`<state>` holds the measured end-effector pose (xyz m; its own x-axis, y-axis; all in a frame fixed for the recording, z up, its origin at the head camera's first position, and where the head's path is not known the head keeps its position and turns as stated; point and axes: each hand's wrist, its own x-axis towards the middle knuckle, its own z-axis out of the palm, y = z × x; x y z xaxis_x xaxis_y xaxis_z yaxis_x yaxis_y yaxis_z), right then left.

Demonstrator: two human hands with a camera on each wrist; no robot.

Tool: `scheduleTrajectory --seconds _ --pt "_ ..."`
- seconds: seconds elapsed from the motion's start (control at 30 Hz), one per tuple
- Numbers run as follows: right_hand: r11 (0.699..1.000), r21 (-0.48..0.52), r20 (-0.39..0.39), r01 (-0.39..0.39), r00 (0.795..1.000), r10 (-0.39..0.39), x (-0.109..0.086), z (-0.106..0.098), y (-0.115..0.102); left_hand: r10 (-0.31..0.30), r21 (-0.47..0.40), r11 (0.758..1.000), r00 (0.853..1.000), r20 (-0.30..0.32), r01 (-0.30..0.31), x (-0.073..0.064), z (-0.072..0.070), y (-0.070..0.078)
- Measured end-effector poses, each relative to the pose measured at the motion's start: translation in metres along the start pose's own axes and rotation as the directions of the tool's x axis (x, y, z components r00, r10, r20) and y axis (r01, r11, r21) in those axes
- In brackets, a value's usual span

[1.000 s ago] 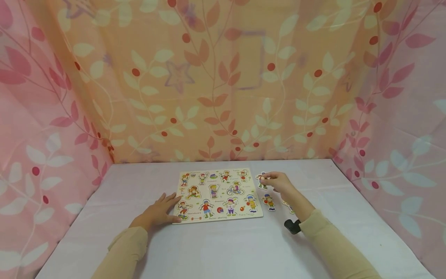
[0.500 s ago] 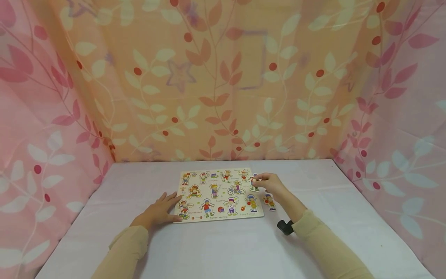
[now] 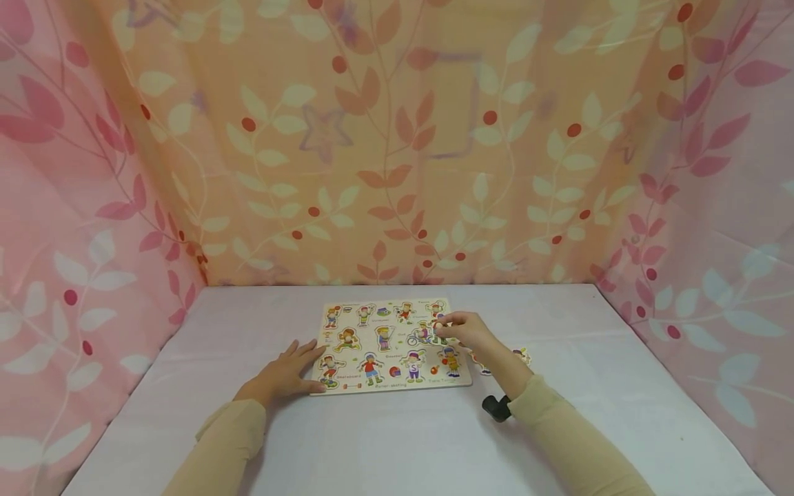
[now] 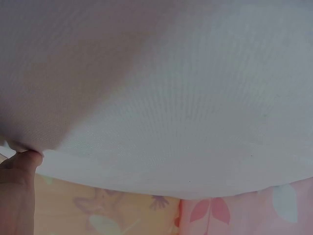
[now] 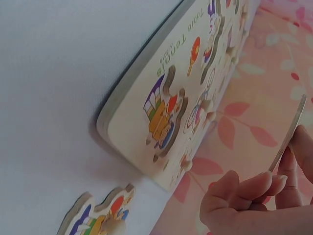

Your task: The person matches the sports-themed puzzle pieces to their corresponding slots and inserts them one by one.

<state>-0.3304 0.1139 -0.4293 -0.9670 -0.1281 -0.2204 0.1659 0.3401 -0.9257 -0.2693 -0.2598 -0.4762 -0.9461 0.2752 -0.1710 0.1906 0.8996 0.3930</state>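
A cream wooden puzzle board (image 3: 366,348) with printed sports figures lies on the white table. My left hand (image 3: 288,372) rests at its left edge, fingers fairly straight; only part of that hand (image 4: 19,191) enters the left wrist view. My right hand (image 3: 474,332) pinches a figure-shaped puzzle piece (image 3: 440,333) above the board's right side, near the cyclist figure. From the right wrist, this piece (image 5: 288,134) appears nearly edge-on, raised off the board. The table tennis recess (image 5: 164,115) there holds no piece, its cut walls showing.
Loose puzzle pieces lie right of the board: one (image 3: 481,363) partly behind my right forearm, another (image 3: 522,355) beyond it. A black object (image 3: 496,408) sits by my right cuff. Floral curtains (image 3: 397,172) close off the back and sides.
My right hand has carried the puzzle piece leftward from the table beside the board to over the board's right side. The left hand stays in place at the board's edge.
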Motion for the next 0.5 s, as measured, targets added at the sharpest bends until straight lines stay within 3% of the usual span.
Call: scheduleTrajectory --seconds 0.5 --pt "1.000 0.017 0.028 0.019 0.999 -0.020 0.000 0.023 0.002 0.014 0.023 1.000 1.000 -0.001 -0.014 -0.001 0.000 0.000"
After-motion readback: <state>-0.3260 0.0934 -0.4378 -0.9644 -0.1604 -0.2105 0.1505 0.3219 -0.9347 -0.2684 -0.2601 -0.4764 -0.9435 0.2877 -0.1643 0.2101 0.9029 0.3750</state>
